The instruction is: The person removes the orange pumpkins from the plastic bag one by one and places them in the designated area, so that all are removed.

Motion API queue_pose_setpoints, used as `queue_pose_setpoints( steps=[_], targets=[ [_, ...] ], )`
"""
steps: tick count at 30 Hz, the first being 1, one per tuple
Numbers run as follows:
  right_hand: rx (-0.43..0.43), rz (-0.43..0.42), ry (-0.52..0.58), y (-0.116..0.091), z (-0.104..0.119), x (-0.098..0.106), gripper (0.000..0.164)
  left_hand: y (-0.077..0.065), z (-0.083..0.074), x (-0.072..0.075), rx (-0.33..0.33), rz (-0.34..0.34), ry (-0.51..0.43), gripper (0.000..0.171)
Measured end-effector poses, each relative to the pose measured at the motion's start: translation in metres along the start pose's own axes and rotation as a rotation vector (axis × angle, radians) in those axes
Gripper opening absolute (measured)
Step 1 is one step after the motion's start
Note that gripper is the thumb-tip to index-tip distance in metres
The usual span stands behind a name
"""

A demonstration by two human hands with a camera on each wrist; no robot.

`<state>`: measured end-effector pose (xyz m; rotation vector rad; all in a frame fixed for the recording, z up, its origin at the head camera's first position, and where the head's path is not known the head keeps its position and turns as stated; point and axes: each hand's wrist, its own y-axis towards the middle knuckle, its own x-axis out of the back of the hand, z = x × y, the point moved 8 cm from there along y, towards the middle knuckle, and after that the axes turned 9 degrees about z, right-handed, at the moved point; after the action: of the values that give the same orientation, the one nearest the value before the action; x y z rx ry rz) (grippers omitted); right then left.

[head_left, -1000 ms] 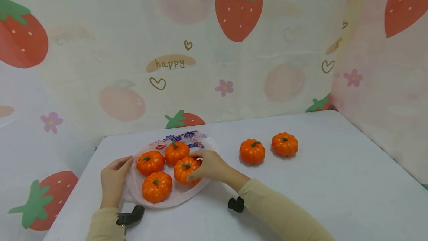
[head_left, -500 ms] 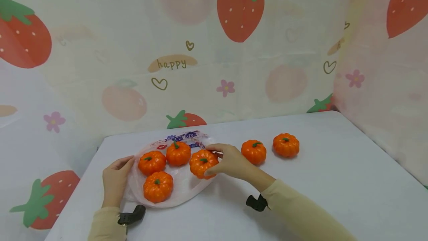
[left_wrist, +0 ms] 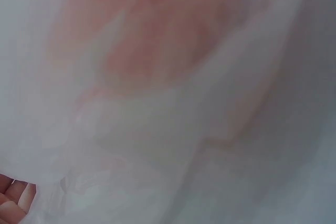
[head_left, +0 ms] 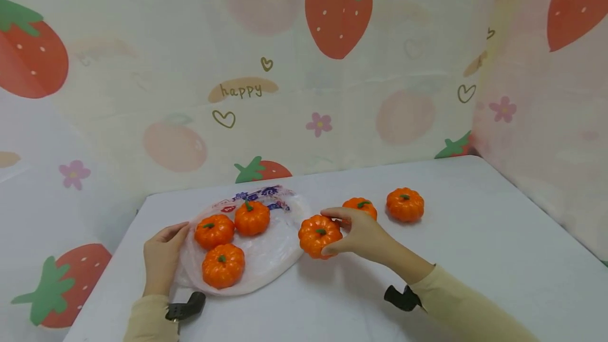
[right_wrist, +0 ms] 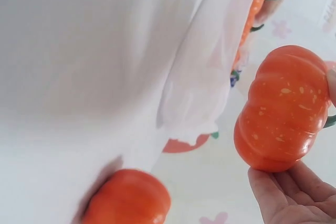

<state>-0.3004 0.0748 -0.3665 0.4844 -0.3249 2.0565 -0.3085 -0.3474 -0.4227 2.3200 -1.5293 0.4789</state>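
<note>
My right hand (head_left: 370,236) holds a small orange toy pumpkin (head_left: 314,237) with a green stem, fingers and thumb round its sides. It is raised off the table, just right of the bag; the right wrist view shows the pumpkin's ribbed, speckled underside (right_wrist: 283,111). A thin white plastic bag (head_left: 273,257) lies spread open with three similar pumpkins (head_left: 223,266) on it. At the bag's left edge, my left hand (head_left: 160,260) pinches the plastic. Blurred bag film (left_wrist: 131,145) fills the left wrist view, some fingertips (left_wrist: 13,203) at its corner.
Two more pumpkins stand on the white table (head_left: 475,247) at right: one pumpkin (head_left: 359,203) partly behind my right hand, another pumpkin (head_left: 405,205) farther right. A strawberry-print cloth (head_left: 285,136) hangs behind the table.
My right hand has lifted the pumpkin off the bag and carried it to the right, past the bag's edge. My left hand stays at the bag's edge.
</note>
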Motion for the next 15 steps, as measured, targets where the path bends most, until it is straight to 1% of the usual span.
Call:
queue_pose_setpoints(
  steps=[3,6,9,13,15],
  targets=[
    [-0.038,-0.032,-0.027,-0.012,-0.008,0.01,0.072,0.001,0.002,0.001,0.006,0.0,0.009,0.04],
    [-0.061,-0.048,-0.024,-0.023,-0.016,0.021,0.074,0.001,0.005,0.002,0.021,0.004,0.01,0.041],
    [-0.055,-0.068,-0.018,-0.033,-0.021,0.032,0.074,0.002,0.006,0.001,0.027,0.011,0.002,0.042],
    [-0.037,-0.081,0.012,-0.046,-0.025,0.047,0.075,0.002,0.004,0.001,0.004,0.012,-0.001,0.042],
    [-0.047,-0.09,0.016,-0.052,-0.028,0.055,0.076,0.001,0.002,0.001,-0.007,0.007,-0.002,0.041]
  ],
)
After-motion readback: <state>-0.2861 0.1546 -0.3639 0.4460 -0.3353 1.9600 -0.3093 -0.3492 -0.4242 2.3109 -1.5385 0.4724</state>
